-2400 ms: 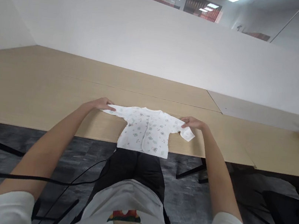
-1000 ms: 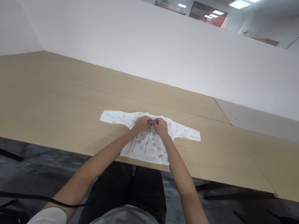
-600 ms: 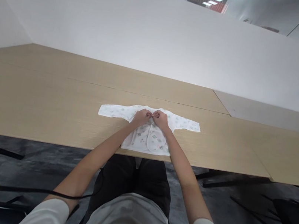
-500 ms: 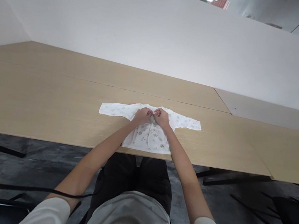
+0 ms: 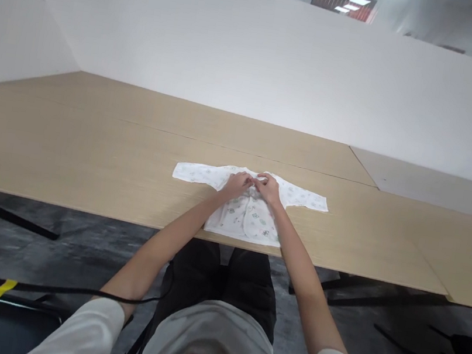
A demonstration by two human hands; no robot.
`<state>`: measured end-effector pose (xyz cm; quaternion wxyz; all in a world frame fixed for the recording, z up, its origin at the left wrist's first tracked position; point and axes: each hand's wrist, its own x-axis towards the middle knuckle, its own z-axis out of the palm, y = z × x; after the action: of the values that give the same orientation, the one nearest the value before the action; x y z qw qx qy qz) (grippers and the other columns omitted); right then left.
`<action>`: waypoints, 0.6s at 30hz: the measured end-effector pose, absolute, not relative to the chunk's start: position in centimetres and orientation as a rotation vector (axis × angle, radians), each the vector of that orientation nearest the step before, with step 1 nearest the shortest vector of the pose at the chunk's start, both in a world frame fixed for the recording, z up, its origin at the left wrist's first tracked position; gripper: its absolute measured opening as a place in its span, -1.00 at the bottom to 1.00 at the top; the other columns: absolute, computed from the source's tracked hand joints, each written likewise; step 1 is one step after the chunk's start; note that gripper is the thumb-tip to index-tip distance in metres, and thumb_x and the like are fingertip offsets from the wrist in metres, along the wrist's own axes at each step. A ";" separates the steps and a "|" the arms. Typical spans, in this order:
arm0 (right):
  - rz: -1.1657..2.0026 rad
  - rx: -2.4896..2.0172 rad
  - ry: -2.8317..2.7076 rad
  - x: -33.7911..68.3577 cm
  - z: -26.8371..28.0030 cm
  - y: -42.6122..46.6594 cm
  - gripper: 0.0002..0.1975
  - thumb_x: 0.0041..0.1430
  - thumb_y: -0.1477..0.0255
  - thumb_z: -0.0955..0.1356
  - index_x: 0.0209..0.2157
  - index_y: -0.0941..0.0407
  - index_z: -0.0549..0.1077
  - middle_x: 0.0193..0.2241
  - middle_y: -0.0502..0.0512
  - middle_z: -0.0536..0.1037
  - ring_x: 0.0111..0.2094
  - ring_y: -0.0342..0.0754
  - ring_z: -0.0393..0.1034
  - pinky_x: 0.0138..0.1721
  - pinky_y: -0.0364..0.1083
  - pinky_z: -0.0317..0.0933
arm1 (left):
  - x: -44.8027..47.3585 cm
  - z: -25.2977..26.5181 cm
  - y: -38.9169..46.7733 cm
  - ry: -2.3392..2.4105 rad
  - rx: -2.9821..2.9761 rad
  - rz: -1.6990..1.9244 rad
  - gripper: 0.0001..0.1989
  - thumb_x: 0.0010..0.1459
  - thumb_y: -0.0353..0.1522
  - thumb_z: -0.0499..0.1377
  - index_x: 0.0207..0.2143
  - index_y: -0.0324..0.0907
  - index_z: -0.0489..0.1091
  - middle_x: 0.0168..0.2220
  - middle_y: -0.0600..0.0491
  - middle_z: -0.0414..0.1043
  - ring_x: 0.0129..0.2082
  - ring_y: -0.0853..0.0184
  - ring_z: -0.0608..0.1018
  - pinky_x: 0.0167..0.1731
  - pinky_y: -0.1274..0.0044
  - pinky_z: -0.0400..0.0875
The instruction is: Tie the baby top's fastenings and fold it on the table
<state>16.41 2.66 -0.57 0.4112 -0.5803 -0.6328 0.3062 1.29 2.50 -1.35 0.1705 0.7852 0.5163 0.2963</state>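
From my head view, the white printed shirt [image 5: 247,214] lies on the tan table [image 5: 89,149], sleeves spread, hem near the front edge. My left hand [image 5: 238,184] and right hand [image 5: 268,188] meet just below its neckline, fingers narrowed, pinching the cloth.

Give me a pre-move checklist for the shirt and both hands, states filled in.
1. Shirt on the table, front side up: ok.
2. Sleeves stretched out to either side: ok.
3. Left hand and right hand close together at the upper front: ok.
4. Upper front closed: cannot tell, the hands cover it.
5. Hem on the table: ok, though close to the near edge.
6. Black cable clear of the left arm: not ok, it crosses the arm in view; contact unclear.
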 end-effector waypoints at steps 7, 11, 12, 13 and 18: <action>1.138 -1.413 -1.267 15.8 0.0 2.2 -0.76 -0.08 0.49 0.41 -0.30 0.14 0.37 -0.65 -0.09 0.47 -0.61 -0.15 0.38 -0.54 -0.20 0.30 | 1.2 -1.6 2.8 1.368 2.352 0.815 -0.70 0.20 -0.23 -0.01 -0.28 -0.18 0.45 -0.25 0.01 0.48 -0.14 0.22 0.44 -0.01 0.39 0.21; 1.283 -1.359 -1.064 15.8 0.5 2.0 -0.80 -0.09 0.58 0.42 -0.38 0.16 0.34 -0.64 -0.05 0.47 -0.59 -0.14 0.42 -0.52 -0.18 0.37 | 1.1 -1.2 2.3 1.367 2.323 0.809 -0.72 0.18 -0.25 0.01 -0.26 -0.19 0.44 -0.25 0.00 0.49 -0.18 0.24 0.46 -0.05 0.40 0.25; 1.292 -1.337 -1.014 15.8 0.6 2.0 -0.82 -0.07 0.61 0.40 -0.39 0.17 0.34 -0.64 -0.04 0.47 -0.60 -0.15 0.41 -0.52 -0.18 0.38 | 1.0 -1.0 2.1 1.368 2.292 0.809 -0.72 0.17 -0.25 0.02 -0.23 -0.20 0.43 -0.27 0.01 0.49 -0.21 0.26 0.47 -0.08 0.42 0.27; 1.294 -1.315 -0.965 15.9 0.6 2.1 -0.84 -0.05 0.63 0.38 -0.40 0.17 0.34 -0.64 -0.05 0.47 -0.61 -0.17 0.41 -0.51 -0.19 0.38 | 0.9 -0.7 1.9 1.370 2.261 0.808 -0.72 0.16 -0.24 0.03 -0.21 -0.20 0.42 -0.29 0.02 0.50 -0.25 0.28 0.48 -0.12 0.44 0.29; 1.295 -1.259 -0.939 16.6 1.3 2.2 -0.88 0.02 0.63 0.33 -0.38 0.17 0.33 -0.64 -0.07 0.45 -0.59 -0.19 0.42 -0.46 -0.18 0.41 | 0.0 0.1 1.2 1.321 2.276 0.678 -0.66 0.15 -0.14 0.03 -0.37 -0.18 0.47 -0.47 0.07 0.47 -0.43 0.33 0.46 -0.34 0.52 0.30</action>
<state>16.56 2.17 1.30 0.5253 -0.5262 -0.3927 0.5412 -0.04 1.24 0.12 0.2104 0.8189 0.4751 0.2438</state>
